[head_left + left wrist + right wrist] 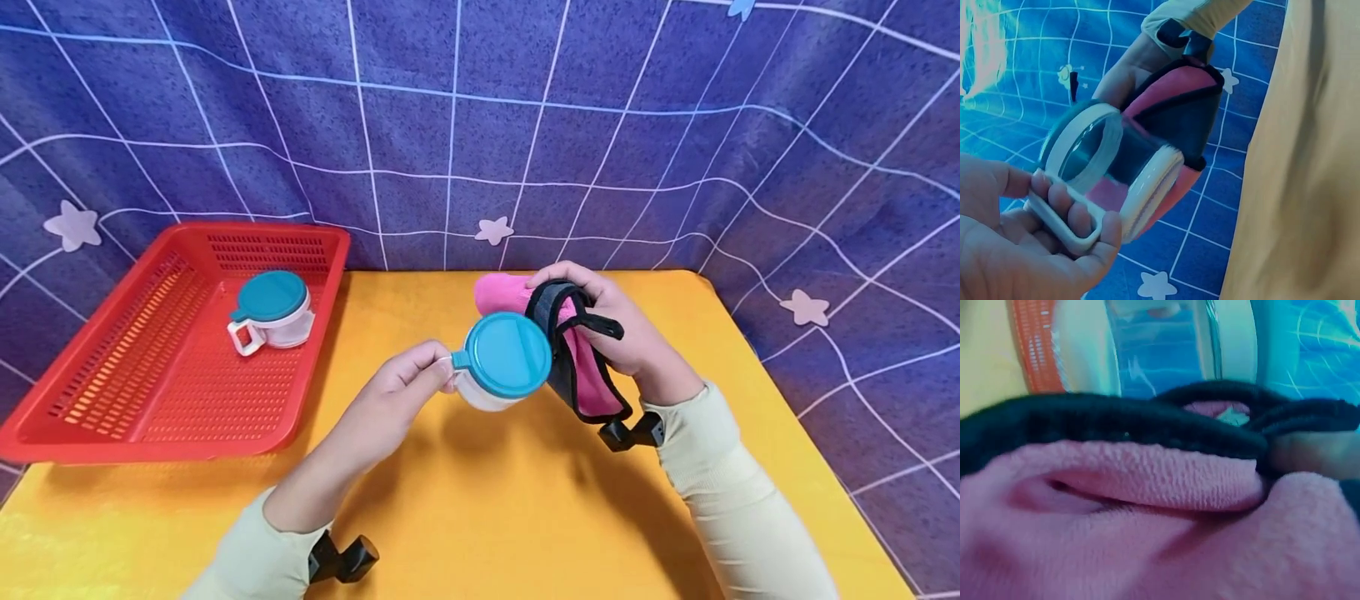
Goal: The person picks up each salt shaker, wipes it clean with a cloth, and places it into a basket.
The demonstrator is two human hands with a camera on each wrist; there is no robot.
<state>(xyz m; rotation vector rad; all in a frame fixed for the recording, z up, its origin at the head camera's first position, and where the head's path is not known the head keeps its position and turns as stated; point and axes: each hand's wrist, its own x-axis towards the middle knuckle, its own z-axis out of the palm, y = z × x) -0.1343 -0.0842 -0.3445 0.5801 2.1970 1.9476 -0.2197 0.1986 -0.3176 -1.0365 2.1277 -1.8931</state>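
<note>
My left hand (408, 383) grips the white handle of a clear jar with a teal lid (508, 354), raised above the table. In the left wrist view, its fingers curl through the handle (1069, 225). My right hand (622, 321) holds a folded pink cloth piece (592, 371) with dark panels, black edging and a black loop; its exact kind is unclear. The cloth is right beside the jar and seems to touch it. Pink cloth (1116, 487) fills most of the right wrist view, with the clear jar (1160, 350) behind it.
A red plastic basket (206, 450) stands at the left of the yellow table (480, 517). Inside it sits a second teal-lidded jar (273, 308) with a white handle. A blue curtain (420, 125) with white grid lines and stars hangs behind and to the right.
</note>
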